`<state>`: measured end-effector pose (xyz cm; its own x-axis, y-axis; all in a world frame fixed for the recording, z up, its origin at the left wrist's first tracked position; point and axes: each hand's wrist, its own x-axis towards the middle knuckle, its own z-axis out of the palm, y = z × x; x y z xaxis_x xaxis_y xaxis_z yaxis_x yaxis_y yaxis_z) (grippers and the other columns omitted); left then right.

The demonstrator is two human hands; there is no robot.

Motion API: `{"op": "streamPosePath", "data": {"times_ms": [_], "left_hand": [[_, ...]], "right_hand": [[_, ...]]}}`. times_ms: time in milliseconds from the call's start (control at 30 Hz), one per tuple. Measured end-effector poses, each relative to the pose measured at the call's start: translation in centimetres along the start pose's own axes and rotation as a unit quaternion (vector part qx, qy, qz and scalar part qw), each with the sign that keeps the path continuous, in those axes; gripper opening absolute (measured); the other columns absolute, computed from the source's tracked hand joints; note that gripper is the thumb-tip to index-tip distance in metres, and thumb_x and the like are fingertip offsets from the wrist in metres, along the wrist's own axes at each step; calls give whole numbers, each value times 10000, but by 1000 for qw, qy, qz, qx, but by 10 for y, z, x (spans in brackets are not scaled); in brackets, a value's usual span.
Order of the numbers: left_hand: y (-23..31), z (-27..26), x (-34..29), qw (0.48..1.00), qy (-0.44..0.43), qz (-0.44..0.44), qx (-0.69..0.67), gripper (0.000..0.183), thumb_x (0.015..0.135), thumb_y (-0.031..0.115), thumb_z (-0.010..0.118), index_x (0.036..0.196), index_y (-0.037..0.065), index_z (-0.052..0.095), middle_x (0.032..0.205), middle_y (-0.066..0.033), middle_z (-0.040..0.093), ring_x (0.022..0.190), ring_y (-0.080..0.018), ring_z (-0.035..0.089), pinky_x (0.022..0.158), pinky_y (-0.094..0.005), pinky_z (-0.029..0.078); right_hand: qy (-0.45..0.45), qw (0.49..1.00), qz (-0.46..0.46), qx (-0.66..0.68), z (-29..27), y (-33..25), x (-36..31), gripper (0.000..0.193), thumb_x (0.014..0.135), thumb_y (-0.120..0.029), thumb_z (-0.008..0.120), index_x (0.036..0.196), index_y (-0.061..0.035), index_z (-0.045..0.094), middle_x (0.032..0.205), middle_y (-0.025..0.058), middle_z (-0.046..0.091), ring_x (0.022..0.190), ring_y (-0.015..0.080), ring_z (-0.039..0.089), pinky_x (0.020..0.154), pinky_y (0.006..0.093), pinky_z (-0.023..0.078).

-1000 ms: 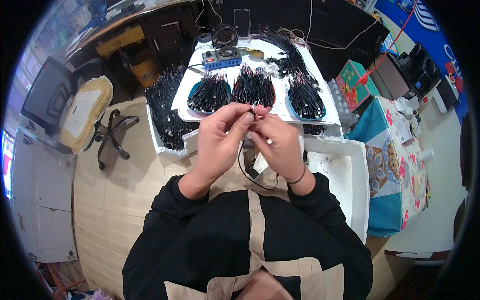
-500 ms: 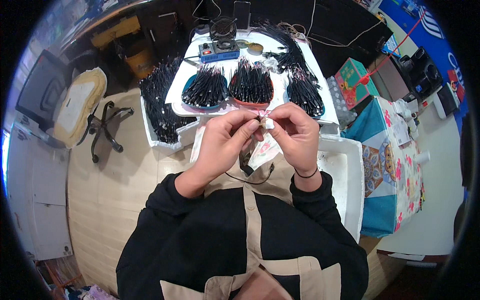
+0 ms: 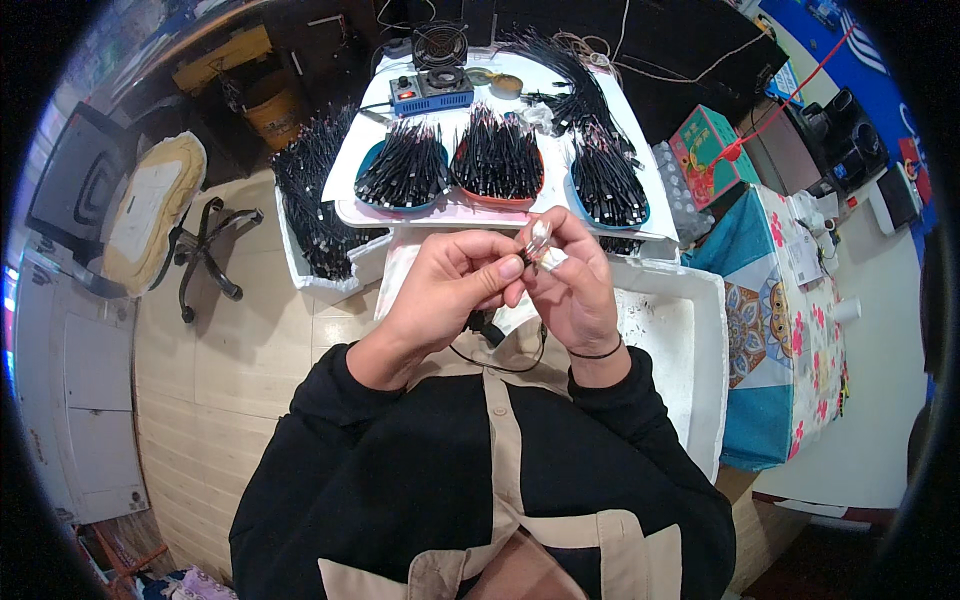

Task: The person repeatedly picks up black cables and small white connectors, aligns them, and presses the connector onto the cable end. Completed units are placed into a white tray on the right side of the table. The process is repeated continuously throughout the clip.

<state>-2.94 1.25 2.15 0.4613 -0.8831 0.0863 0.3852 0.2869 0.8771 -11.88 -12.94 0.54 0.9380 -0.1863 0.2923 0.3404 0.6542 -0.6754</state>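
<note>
My left hand (image 3: 452, 285) pinches the end of a thin black cable between thumb and forefinger, in front of my chest. My right hand (image 3: 578, 290) meets it there, its thumb and fingers closed around the fine, light-coloured wire ends (image 3: 537, 245). White wrapping covers the tips of the right thumb and forefinger. Below the hands hangs a black cable loop with a thicker dark piece (image 3: 490, 330). Just beyond, three bowls hold bundles of black cables: a blue bowl (image 3: 400, 207), an orange bowl (image 3: 497, 201) and another blue bowl (image 3: 610, 222).
A blue soldering pot (image 3: 430, 95) and a small fan (image 3: 440, 48) stand on the white table (image 3: 345, 185). White foam boxes flank me: the left box (image 3: 300, 280) holds many black cables, the right box (image 3: 705, 340) stands close to my arm. Left is a swivel chair (image 3: 150, 205).
Both hands have come slightly lower. My right hand has turned, its forefinger now raised, and the wire ends show between its fingers. The view has shifted a little.
</note>
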Motion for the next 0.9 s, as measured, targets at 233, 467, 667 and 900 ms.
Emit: {"op": "streamPosePath", "data": {"times_ms": [233,467,667,900], "left_hand": [[2,2,-7,998,-13,-5,69,158,919,106,582,1002,-14,642,731,-6,623,601,-15,497,506,-148,355],[1,1,-9,996,-16,-8,85,170,919,116,587,1013,-15,641,742,0,626,601,-9,492,503,-145,359],[1,0,-5,998,-19,-16,61,179,920,109,583,1021,-27,638,741,-8,626,595,-6,481,509,-138,356],[-1,-5,-1,996,24,-19,83,174,918,102,583,1003,-37,645,737,-14,625,603,-15,492,516,-151,372]], "right_hand": [[12,997,27,-76,4,-7,-1,326,884,-214,595,1093,-5,456,956,75,483,818,142,534,658,252,509],[34,988,42,-143,7,-13,-4,350,871,-193,624,1124,-20,455,1017,71,501,906,134,549,688,263,539],[24,994,57,-87,5,-7,-2,298,908,-115,577,1162,-36,441,1041,44,517,927,97,542,733,227,526],[74,970,22,-229,-5,-2,5,330,931,-333,552,1042,-33,471,931,49,515,818,92,509,687,204,414]]}}
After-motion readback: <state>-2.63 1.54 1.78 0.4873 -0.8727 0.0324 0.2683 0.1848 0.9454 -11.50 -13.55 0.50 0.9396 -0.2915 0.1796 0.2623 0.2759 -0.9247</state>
